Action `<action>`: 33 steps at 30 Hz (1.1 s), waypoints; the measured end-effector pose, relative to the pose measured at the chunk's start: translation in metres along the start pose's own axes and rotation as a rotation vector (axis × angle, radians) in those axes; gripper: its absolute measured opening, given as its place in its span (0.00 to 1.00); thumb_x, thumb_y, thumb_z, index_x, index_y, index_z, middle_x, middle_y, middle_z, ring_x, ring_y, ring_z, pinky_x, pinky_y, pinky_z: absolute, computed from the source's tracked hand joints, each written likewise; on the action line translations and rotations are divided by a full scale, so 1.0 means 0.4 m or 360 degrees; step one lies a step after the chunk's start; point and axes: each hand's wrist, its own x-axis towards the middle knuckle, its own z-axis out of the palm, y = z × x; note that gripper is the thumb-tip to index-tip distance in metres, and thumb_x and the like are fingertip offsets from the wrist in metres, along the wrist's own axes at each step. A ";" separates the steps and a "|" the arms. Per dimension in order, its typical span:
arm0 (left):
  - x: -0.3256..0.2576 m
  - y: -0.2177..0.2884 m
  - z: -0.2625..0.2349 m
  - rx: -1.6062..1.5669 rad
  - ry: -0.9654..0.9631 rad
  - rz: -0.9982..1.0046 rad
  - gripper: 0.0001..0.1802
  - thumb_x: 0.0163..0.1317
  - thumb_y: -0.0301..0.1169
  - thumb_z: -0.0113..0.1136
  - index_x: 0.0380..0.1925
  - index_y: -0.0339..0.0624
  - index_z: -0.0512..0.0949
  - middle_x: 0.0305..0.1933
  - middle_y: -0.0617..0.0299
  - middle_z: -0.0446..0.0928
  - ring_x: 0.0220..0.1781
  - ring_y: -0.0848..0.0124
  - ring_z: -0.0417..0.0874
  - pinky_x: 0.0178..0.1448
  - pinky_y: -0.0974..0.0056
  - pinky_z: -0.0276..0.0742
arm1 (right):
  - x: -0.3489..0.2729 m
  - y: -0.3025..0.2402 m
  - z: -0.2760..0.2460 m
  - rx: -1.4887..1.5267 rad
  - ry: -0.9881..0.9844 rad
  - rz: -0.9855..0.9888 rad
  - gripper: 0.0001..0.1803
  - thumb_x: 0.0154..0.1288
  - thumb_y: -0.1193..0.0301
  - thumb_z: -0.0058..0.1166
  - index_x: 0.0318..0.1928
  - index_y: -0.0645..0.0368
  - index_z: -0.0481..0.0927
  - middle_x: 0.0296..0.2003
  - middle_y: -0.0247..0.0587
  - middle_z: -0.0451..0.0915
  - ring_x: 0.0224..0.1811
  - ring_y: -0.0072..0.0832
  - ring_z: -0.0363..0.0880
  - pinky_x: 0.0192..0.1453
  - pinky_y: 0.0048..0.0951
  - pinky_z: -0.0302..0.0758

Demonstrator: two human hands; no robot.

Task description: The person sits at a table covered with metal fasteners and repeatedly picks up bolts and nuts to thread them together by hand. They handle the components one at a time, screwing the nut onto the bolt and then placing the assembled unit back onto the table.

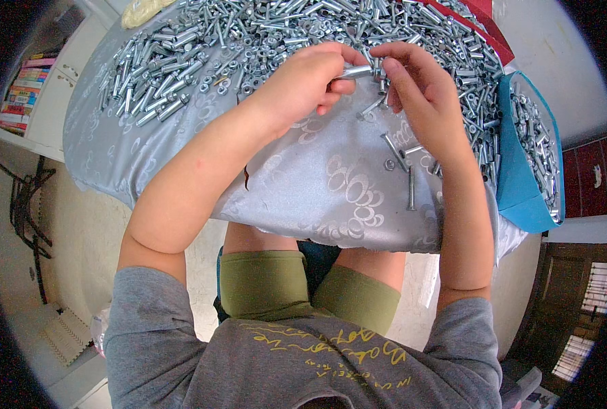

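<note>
Upper centre: left hand (310,76) grips a silver cylindrical metal fastener (359,71); right hand (422,92) fingers curl at its end, closure unclear; alignment helps

bolts (170,78) — silver | tablecloth (286,194) — silver-grey, ring motifs | container (525,206): blue | shorts (262,281): olive | shirt (249,371): grey, yellow lettering

Left hand (303,82) curls inward; right hand (431,95) faces it, fingers (404,50) bent, perhaps pinching.
</note>
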 end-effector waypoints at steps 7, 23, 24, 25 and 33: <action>-0.003 -0.003 0.007 -0.0059 0.0024 -0.0040 0.19 0.55 0.32 0.37 0.45 0.35 0.66 0.19 0.73 0.59 0.15 0.83 0.54 0.21 0.75 0.56 | -0.005 0.001 0.013 0.0357 0.0144 0.0346 0.12 0.64 0.66 0.42 0.40 0.60 0.75 0.22 0.31 0.72 0.20 0.15 0.64 0.23 0.16 0.62; -0.010 0.009 0.011 -0.0131 0.0056 -0.0063 0.17 0.58 0.34 0.36 0.44 0.38 0.66 0.17 0.75 0.53 0.15 0.84 0.48 0.19 0.76 0.49 | 0.004 -0.008 -0.037 -0.0603 -0.0025 -0.0376 0.10 0.52 0.69 0.56 0.37 0.56 0.76 0.22 0.37 0.74 0.19 0.25 0.69 0.24 0.25 0.67; -0.010 0.009 0.012 -0.0133 0.0054 -0.0054 0.17 0.58 0.34 0.36 0.44 0.38 0.66 0.16 0.75 0.53 0.15 0.84 0.48 0.19 0.76 0.49 | 0.002 -0.005 -0.031 -0.0596 -0.0009 -0.0357 0.10 0.53 0.68 0.54 0.36 0.56 0.76 0.22 0.38 0.74 0.20 0.27 0.70 0.24 0.26 0.67; -0.009 0.009 0.012 -0.0129 0.0047 -0.0061 0.17 0.58 0.34 0.36 0.44 0.38 0.66 0.16 0.75 0.53 0.15 0.84 0.48 0.19 0.76 0.48 | -0.001 -0.003 -0.023 -0.0590 0.0006 -0.0337 0.09 0.54 0.67 0.52 0.35 0.56 0.76 0.22 0.40 0.74 0.20 0.29 0.71 0.25 0.28 0.68; -0.014 0.009 0.014 -0.0028 0.0036 -0.0062 0.17 0.59 0.35 0.36 0.43 0.38 0.67 0.16 0.75 0.51 0.14 0.84 0.48 0.18 0.76 0.48 | -0.003 0.000 -0.018 -0.0558 -0.0214 0.0214 0.19 0.62 0.59 0.41 0.26 0.61 0.75 0.19 0.41 0.72 0.21 0.33 0.72 0.27 0.32 0.67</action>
